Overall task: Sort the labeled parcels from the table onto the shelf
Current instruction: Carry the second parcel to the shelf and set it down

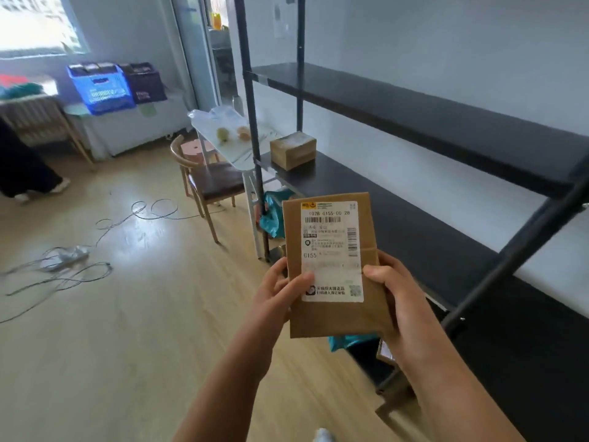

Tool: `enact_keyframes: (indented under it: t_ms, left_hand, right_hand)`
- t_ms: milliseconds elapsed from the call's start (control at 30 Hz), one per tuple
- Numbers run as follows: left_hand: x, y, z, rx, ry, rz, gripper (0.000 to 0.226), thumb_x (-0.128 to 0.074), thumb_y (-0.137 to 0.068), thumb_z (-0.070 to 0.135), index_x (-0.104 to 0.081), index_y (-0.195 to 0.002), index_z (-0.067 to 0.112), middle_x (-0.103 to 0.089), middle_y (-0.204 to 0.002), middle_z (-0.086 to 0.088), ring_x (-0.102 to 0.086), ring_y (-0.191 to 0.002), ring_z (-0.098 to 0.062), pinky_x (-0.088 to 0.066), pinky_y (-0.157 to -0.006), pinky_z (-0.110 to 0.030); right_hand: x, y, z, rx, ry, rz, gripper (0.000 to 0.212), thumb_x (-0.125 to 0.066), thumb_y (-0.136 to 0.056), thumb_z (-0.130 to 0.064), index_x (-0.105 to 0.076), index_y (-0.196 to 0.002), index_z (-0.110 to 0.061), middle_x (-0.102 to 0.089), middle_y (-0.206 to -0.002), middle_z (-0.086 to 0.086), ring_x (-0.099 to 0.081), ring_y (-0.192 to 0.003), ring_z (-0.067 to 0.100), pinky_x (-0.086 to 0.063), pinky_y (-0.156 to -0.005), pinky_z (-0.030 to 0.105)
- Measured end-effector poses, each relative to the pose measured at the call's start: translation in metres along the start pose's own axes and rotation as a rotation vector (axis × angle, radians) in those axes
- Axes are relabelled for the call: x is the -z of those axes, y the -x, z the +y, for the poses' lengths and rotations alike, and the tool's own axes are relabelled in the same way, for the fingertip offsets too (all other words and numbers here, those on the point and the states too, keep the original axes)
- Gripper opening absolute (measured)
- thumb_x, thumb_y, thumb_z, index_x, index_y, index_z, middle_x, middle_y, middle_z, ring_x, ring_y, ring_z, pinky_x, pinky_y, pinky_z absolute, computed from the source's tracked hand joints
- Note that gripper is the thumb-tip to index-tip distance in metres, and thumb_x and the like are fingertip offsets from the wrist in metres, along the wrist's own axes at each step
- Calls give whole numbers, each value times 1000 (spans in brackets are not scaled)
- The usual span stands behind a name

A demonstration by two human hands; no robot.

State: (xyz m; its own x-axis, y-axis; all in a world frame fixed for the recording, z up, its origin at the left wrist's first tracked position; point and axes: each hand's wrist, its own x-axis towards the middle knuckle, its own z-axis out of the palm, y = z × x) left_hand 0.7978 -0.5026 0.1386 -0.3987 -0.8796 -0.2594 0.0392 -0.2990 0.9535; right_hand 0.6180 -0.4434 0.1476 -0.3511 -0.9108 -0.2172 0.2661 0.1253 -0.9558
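Head cam, near to far: both hands are on a flat brown parcel [334,266], held upright with its long axis vertical and the label facing the camera. Left hand [277,295] has its fingers [304,279] clamped on the left edge, right hand [398,301] is wrapped round the right edge, thumb on the front. Shelf [414,224] sits just to the right and beyond, so I'd guess the right hand leads the placing. Further back on that same board there's a small box [293,149] already parked, the upper board is bare.
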Motion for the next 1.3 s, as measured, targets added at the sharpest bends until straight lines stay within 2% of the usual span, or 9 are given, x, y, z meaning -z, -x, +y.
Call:
enact_keyframes:
  t_ms: [133, 300, 400, 633, 767, 967, 1133, 1200, 1300]
  left_hand:
    - [45, -40, 10, 22, -21, 6, 88, -77, -67, 55, -48, -147, 31, -76, -118, 9, -71, -109, -11, -55, -100, -39]
    - [99, -110, 39, 19, -17, 89, 77, -76, -69, 46, -55, -140, 27, -77, -115, 4, -73, -102, -11, -59, -79, -25]
    - [132, -151, 66, 23, -22, 132, 72, -82, -72, 47, -58, -137, 27, -78, -111, 5, -72, -101, -12, -58, -77, -24]
    - [201, -235, 113, -16, 1, 209, 81, -78, -68, 51, -54, -140, 23, -73, -120, -2, -70, -107, -17, -56, -85, -30]
    - [240, -290, 131, -17, 5, 189, 75, -76, -63, 50, -57, -130, 21, -79, -103, 3, -74, -94, -11, -57, -79, -26]
    - [295, -383, 172, -48, -44, -80, 55, -78, -81, 38, -56, -130, 24, -74, -118, 0, -76, -94, -7, -60, -77, -22]
    - [329, -443, 215, -69, -110, -356, 73, -82, -70, 35, -55, -138, 29, -66, -135, 0, -69, -116, -17, -55, -101, -39]
    - [333, -467, 234, -102, -119, -430, 67, -78, -74, 33, -58, -138, 26, -71, -130, -2, -71, -114, -20, -56, -95, -36]
    - [328, -499, 257, -148, -94, -499, 49, -66, -84, 28, -65, -132, 17, -76, -121, -3, -74, -105, -17, -58, -84, -24]
  right_hand:
    - [-40, -56, 2, -13, 3, -13, 40, -68, -86, -33, -62, -125, -34, -78, -108, 6, -75, -100, 30, -63, -82, 47]
    - [-96, -141, 1, -22, -14, -89, 63, -72, -71, -48, -59, -131, -35, -80, -101, 1, -79, -90, 22, -63, -72, 35]
    - [-133, -191, -10, -48, -27, -162, 65, -71, -70, -50, -59, -132, -34, -81, -101, 2, -79, -89, 19, -63, -69, 31]
    - [-212, -286, -27, -59, -59, -212, 54, -68, -81, -45, -61, -133, -30, -79, -114, 7, -77, -101, 24, -59, -82, 37]
    - [-247, -330, -35, -23, -56, -174, 59, -71, -78, -42, -59, -134, -27, -80, -112, 9, -77, -102, 26, -58, -84, 40]
    - [-300, -395, -58, 112, -46, 34, 59, -71, -74, -44, -60, -128, -23, -81, -105, 7, -79, -90, 19, -59, -73, 33]
    - [-335, -430, -87, 164, -98, 209, 52, -71, -81, -44, -59, -126, -21, -80, -104, 7, -80, -83, 17, -60, -62, 29]
    - [-343, -441, -99, 196, -87, 257, 61, -70, -74, -49, -59, -125, -19, -79, -106, 7, -80, -83, 16, -60, -59, 26]
    - [-350, -457, -116, 252, -46, 287, 63, -65, -74, -51, -62, -127, -17, -81, -106, 1, -78, -92, 14, -57, -71, 28]
